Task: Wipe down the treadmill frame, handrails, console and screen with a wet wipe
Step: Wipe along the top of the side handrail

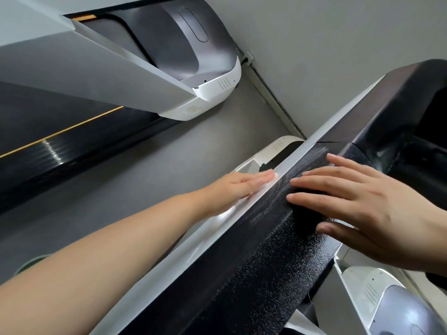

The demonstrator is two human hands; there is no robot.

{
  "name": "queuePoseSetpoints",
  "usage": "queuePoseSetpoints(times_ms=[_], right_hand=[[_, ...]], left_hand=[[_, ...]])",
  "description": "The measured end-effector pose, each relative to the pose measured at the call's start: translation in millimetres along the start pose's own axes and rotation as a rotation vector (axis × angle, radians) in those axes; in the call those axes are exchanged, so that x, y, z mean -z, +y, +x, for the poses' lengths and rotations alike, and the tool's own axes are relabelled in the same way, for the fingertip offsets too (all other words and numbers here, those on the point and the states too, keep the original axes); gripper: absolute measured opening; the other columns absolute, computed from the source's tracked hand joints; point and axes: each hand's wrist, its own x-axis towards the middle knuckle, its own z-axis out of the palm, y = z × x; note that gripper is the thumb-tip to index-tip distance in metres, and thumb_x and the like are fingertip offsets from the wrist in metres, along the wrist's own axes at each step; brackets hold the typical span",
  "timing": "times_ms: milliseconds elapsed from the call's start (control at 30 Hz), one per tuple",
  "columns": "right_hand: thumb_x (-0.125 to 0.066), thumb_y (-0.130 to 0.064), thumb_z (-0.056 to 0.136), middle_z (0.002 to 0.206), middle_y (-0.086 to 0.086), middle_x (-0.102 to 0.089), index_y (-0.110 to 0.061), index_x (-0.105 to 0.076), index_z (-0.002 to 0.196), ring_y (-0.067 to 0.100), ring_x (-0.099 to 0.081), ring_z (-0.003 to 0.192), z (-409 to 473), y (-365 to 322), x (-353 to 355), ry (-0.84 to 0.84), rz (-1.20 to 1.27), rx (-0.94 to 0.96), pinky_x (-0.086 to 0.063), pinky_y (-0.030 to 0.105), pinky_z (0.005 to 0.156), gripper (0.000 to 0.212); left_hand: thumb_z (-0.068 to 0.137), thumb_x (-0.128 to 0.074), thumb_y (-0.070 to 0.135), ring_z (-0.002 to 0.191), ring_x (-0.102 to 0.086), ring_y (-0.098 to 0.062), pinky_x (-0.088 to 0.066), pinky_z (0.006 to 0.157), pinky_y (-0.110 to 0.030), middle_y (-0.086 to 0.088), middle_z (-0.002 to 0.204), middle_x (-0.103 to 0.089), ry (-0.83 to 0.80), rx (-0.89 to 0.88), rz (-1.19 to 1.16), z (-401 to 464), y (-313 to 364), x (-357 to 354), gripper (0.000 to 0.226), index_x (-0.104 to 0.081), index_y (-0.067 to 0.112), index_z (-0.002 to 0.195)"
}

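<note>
the wet wipe (344,176) shows only as a sliver of white at the fingertips of the left hand (238,189), the rest hidden under the palm. it lies flat against the silver side of the treadmill frame (242,213), the sloping rail that runs from lower left up to the right. the left hand's fingers are straight and pressed together, pushing the wipe against the metal rather than pinching it; that flat press probably keeps the most cloth in contact with the surface as it slides along.

the right hand (358,206) rests on the black textured top of the handrail (254,267), just across the edge from the left. its fingers are spread and relaxed, holding nothing. it seems placed there to steady the person leaning over the rail, and perhaps to brace the rail against the wiping push.

judging by where the wipe sits, the frame's side is the part in hand; nothing shows whether the console and screen are done.

beyond the hands, a second treadmill (212,68) stands well apart across a grey floor (145,170), with a dark belt (60,141) edged by an orange line. a wall (326,44) closes the far side.
</note>
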Motion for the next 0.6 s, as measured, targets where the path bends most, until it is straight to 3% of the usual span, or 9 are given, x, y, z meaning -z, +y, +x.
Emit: queuePoseSetpoints(times_ms=[67,133,200,300,367,467,533,600], right_hand=[[-0.021,-0.046,0.102,0.126,0.002,-0.060,-0.023,-0.049,0.127,0.019,-0.048,0.118,1.3,1.9,1.0,-0.002,-0.005,0.002,-0.028,0.045,0.107,0.044],[-0.020,-0.046,0.102,0.125,0.002,-0.061,-0.023,-0.048,0.126,0.019,-0.048,0.117,1.2,3.4,0.7,-0.005,-0.006,0.002,-0.027,0.044,0.107,0.044],[-0.020,-0.046,0.102,0.124,0.001,-0.061,-0.023,-0.048,0.127,0.018,-0.048,0.117,0.9,5.3,-0.2,-0.003,-0.005,0.009,-0.027,0.044,0.107,0.045],[-0.019,-0.044,0.102,0.125,0.000,-0.060,-0.024,-0.048,0.127,0.018,-0.048,0.118,3.2,8.8,-1.2,-0.013,0.005,0.025,-0.025,0.043,0.109,0.043],[-0.020,-0.042,0.103,0.125,0.000,-0.060,-0.024,-0.048,0.126,0.018,-0.049,0.117,4.7,10.0,-2.6,-0.018,0.005,0.022,-0.024,0.042,0.110,0.041],[-0.019,-0.042,0.103,0.125,-0.001,-0.060,-0.025,-0.048,0.127,0.017,-0.048,0.118,5.0,12.8,-4.1,-0.032,0.009,0.024,-0.024,0.043,0.110,0.041],[-0.019,-0.042,0.103,0.125,-0.001,-0.060,-0.025,-0.048,0.128,0.017,-0.048,0.119,4.4,14.3,-3.9,-0.031,0.012,0.025,-0.024,0.043,0.110,0.042],[-0.019,-0.041,0.103,0.125,-0.001,-0.060,-0.024,-0.048,0.128,0.017,-0.048,0.118,3.5,15.5,-5.5,-0.024,0.015,0.029,-0.025,0.043,0.109,0.042]], left_hand=[[0.087,-0.049,0.058,0.116,-0.029,0.017,-0.021,0.112,-0.021,0.008,0.143,-0.038,-0.043,0.056,0.032,-7.6,-15.8,3.6,0.063,-0.043,0.025,0.140],[0.096,-0.045,0.043,0.104,-0.022,0.021,-0.022,0.106,-0.012,0.016,0.132,-0.042,0.009,0.115,-0.020,-14.1,-21.6,5.3,0.044,-0.046,0.026,0.137],[0.094,-0.044,0.035,0.118,-0.031,0.021,-0.027,0.101,-0.003,0.023,0.136,-0.042,0.058,0.085,-0.138,-17.9,-17.0,4.1,0.035,-0.049,0.032,0.129],[0.088,-0.035,0.031,0.127,-0.031,0.017,-0.027,0.099,-0.003,0.026,0.136,-0.038,0.028,0.007,-0.186,-17.1,-11.5,0.3,0.041,-0.041,0.034,0.129],[0.088,-0.035,0.034,0.127,-0.031,0.017,-0.026,0.099,-0.001,0.026,0.138,-0.034,0.041,0.049,-0.120,-7.9,-22.4,0.4,0.041,-0.036,0.038,0.128],[0.101,-0.037,0.026,0.134,-0.030,0.004,-0.022,0.096,0.004,0.019,0.143,-0.033,0.068,0.153,-0.067,-9.6,-50.5,1.7,0.030,-0.034,0.037,0.130],[0.103,-0.033,0.020,0.132,-0.031,0.008,-0.023,0.095,0.004,0.018,0.143,-0.035,0.076,0.192,-0.072,-13.1,-49.1,3.1,0.032,-0.036,0.033,0.133],[0.099,-0.035,0.030,0.127,-0.033,0.016,-0.026,0.096,0.000,0.022,0.143,-0.037,0.056,0.145,-0.127,-19.9,-38.9,2.7,0.036,-0.042,0.030,0.134]])
